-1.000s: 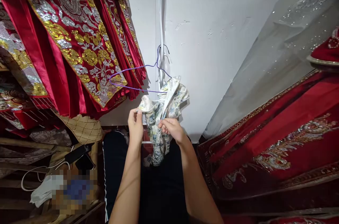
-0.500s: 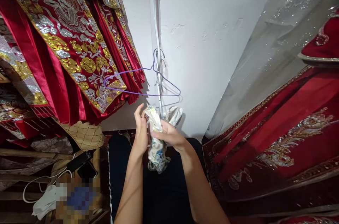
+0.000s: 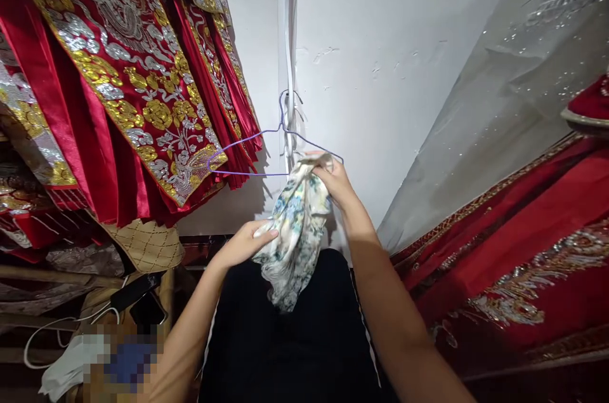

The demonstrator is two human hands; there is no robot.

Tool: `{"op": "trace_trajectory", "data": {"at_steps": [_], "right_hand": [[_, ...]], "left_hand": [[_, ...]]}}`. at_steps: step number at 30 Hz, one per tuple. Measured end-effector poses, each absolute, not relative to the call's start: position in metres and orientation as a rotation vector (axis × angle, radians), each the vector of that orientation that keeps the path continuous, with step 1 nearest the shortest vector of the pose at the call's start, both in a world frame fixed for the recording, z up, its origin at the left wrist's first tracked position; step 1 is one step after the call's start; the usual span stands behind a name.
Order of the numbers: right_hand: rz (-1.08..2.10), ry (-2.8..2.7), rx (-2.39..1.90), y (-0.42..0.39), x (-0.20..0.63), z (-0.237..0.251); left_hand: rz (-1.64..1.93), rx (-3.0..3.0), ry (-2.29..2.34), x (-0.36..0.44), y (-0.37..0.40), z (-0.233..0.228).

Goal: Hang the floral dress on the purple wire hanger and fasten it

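The flowered cloth (image 3: 297,212) hangs in the air above the dark trousers (image 3: 295,352). Its long axis runs from the right hand (image 3: 337,181), at the top, downward and a little to the left. The right fingers grip its upper end, just beside the right part of the purple hanger (image 3: 252,173); this hand is the nearer one to it. The left hand (image 3: 245,243) holds the cloth lower, at its left side, with the thumb in front and the other fingers hidden behind. I cannot tell whether the cloth passes over the hanger's lower bar, which it partly covers.
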State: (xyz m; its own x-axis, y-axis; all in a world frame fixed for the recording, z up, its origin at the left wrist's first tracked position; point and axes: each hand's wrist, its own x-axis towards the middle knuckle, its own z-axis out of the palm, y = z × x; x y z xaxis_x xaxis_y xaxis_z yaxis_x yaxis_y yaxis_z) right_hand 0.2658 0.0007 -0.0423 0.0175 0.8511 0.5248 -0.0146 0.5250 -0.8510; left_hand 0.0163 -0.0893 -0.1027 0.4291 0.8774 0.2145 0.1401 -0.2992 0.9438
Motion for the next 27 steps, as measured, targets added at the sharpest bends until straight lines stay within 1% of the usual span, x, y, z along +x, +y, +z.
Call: {"op": "trace_trajectory", "data": {"at_steps": [4, 8, 10, 12, 15, 18, 20, 22, 27], "right_hand": [[0.952, -1.559, -1.050, 0.036, 0.261, -0.056], [0.872, -1.852, -0.952, 0.020, 0.287, -0.053], [0.854, -1.980, -0.873, 0.007, 0.300, -0.044], [0.870, -2.045, -0.824, -0.004, 0.305, -0.033], [0.936, -2.044, -0.813, -0.014, 0.300, -0.023], [0.983, -2.041, -0.811, -0.020, 0.291, -0.023], [0.899, -2.040, -0.821, -0.023, 0.291, -0.024], [0.729, -1.994, -0.868, -0.023, 0.299, -0.025], [0.324, -1.679, -1.107, 0.005, 0.344, -0.020]], "left_hand": [[1.013, 1.968, 1.238, -0.031, -0.080, -0.086], [0.912, 2.097, 1.542, -0.076, -0.067, -0.077], [0.906, 2.168, 1.535, -0.085, -0.062, -0.067], [1.035, 2.248, 1.440, -0.081, -0.058, -0.052], [1.257, 2.343, 1.289, -0.058, -0.049, -0.025], [1.387, 2.310, 1.238, -0.030, -0.033, -0.005], [1.442, 2.263, 1.219, -0.018, -0.021, 0.001], [1.447, 2.280, 1.208, -0.013, -0.010, 0.004], [1.318, 2.447, 1.269, -0.026, 0.003, 0.014]]}}
